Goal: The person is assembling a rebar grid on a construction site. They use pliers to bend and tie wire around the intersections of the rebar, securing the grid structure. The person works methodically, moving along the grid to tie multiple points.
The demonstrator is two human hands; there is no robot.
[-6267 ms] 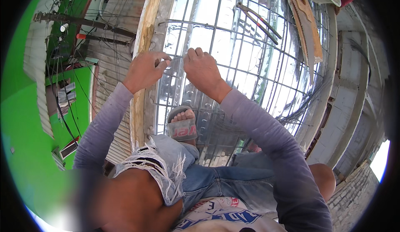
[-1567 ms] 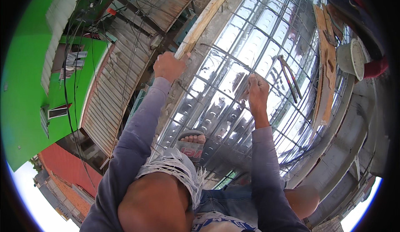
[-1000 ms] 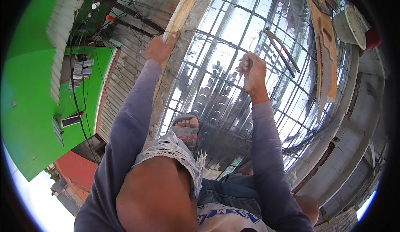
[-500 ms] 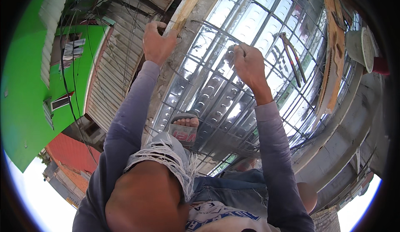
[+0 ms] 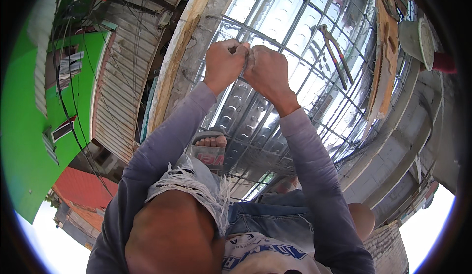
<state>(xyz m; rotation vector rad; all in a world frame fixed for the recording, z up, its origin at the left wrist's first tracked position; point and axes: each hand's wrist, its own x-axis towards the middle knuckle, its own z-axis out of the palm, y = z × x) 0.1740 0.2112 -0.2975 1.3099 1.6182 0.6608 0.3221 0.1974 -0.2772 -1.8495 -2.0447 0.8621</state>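
My left hand [image 5: 225,66] and my right hand [image 5: 269,75] meet above a grid of thin steel bars [image 5: 295,50]. Both are closed, with thumbs and fingertips pinched close together. Whatever lies between the fingers is too small or hidden to make out. Beneath the bars lie shiny ribbed metal sheets [image 5: 238,107] with raised dimples. To the right of my hands, a pair of long-handled pincers [image 5: 336,57] rests on the grid.
A handsaw [image 5: 377,79] lies along a wooden board [image 5: 387,52] on the right, near a pale bucket [image 5: 415,40]. A rough concrete edge [image 5: 194,52] and timber [image 5: 181,43] border the grid's left side. Cables [image 5: 63,87] hang beyond, above corrugated roofing [image 5: 123,77].
My left hand has moved right from the timber edge, and its fingers have closed. My right hand has shifted left to meet it. The view has turned slightly.
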